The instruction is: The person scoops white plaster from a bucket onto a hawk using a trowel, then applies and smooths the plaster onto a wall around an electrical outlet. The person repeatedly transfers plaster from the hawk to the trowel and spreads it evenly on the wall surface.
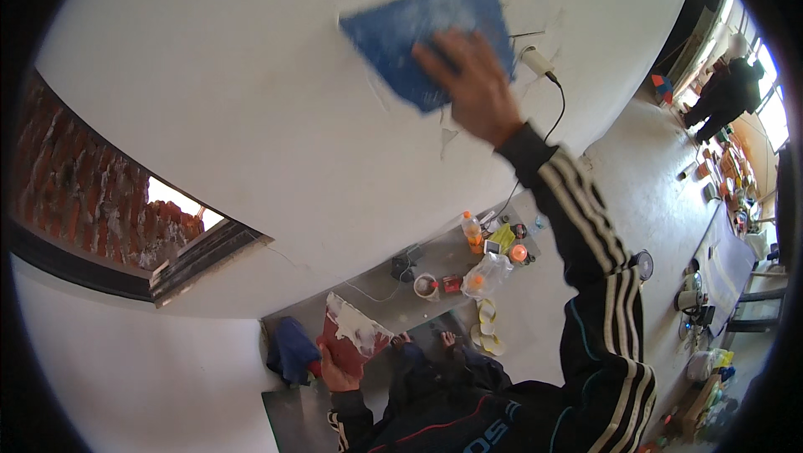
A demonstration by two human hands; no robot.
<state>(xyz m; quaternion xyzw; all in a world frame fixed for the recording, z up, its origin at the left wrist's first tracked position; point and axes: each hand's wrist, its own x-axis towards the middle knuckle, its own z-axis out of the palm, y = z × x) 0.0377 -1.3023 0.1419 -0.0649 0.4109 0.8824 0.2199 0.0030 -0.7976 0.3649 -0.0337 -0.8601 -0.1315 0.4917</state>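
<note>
Blue spreader [422, 22], white socket [537, 61] just beside, black cord [563, 106] hanging

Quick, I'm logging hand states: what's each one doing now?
Left hand: closed, holding the red board.
Right hand: holding the blue board, somewhat blurred.

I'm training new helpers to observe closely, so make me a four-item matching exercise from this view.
1. Blue scraper
2. Red board
3. Yellow slippers
4. White wall fitting

A. Beside the person's bare feet
B. Under the right hand
C. Joined to a black cable
D. In the left hand, smeared with white paste

Pairs: 1-B, 2-D, 3-A, 4-C
</note>
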